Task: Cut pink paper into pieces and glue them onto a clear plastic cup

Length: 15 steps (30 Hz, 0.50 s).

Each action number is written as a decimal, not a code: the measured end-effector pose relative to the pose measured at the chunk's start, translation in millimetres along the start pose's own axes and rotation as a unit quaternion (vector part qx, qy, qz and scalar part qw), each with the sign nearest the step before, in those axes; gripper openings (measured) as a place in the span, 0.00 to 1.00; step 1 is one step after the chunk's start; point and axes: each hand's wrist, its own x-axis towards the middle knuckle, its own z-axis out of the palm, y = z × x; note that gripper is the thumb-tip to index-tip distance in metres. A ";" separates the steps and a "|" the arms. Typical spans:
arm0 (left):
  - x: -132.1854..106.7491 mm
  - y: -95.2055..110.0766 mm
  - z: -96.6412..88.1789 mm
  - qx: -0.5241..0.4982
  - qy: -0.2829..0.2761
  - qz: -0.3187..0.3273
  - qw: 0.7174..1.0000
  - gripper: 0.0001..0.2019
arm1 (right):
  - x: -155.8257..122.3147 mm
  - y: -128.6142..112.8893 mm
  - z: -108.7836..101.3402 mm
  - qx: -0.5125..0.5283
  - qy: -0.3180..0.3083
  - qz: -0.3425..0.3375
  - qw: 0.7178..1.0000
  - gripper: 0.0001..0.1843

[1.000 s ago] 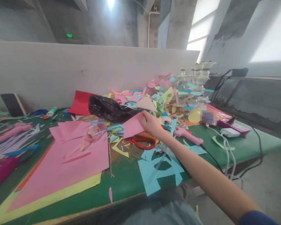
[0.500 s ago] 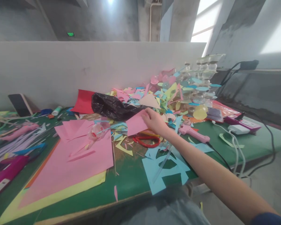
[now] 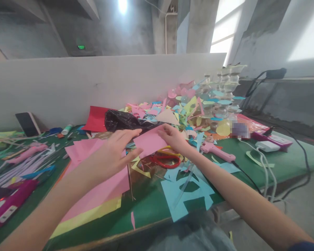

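Observation:
A small piece of pink paper is pinched by its right edge in my right hand, raised over the scraps at mid-table. My left hand hangs just left of that piece, thumb and fingers apart, with nothing in it. Beneath my left arm lie larger pink sheets on top of yellow paper, partly hidden by the arm. Below my right hand rest scissors with red handles. A cut-out light blue sheet lies nearer the table's front edge.
Behind my hands are a black plastic bag and a heap of paper scraps. A pink glue gun with a cord lies at right, near white cables. A phone leans on the partition at left.
My left hand has come into view from the lower left and reached beside the pink paper. My right hand still holds the paper, which has shifted slightly left.

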 end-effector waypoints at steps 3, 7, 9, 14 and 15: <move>36.0 -2.4 18.8 -0.111 -0.069 0.008 0.991 0.30 | -1.7 -1.1 0.1 0.050 -0.037 -0.001 0.998 0.14; 63.8 -23.2 38.3 -0.175 -0.104 -0.006 0.979 0.25 | -2.9 -6.8 -1.2 0.024 -0.035 0.017 0.999 0.15; 64.9 -30.3 37.7 -0.161 -0.073 0.003 0.984 0.25 | -3.6 -10.4 -1.0 0.025 -0.040 0.041 0.998 0.14; 58.6 -26.3 26.9 -0.320 -0.107 -0.010 0.941 0.27 | -7.7 -19.3 3.2 0.051 -0.081 0.068 0.993 0.16; 57.8 -23.4 25.7 -0.357 -0.128 -0.007 0.925 0.27 | -8.7 -20.8 4.1 0.041 -0.090 0.059 0.993 0.16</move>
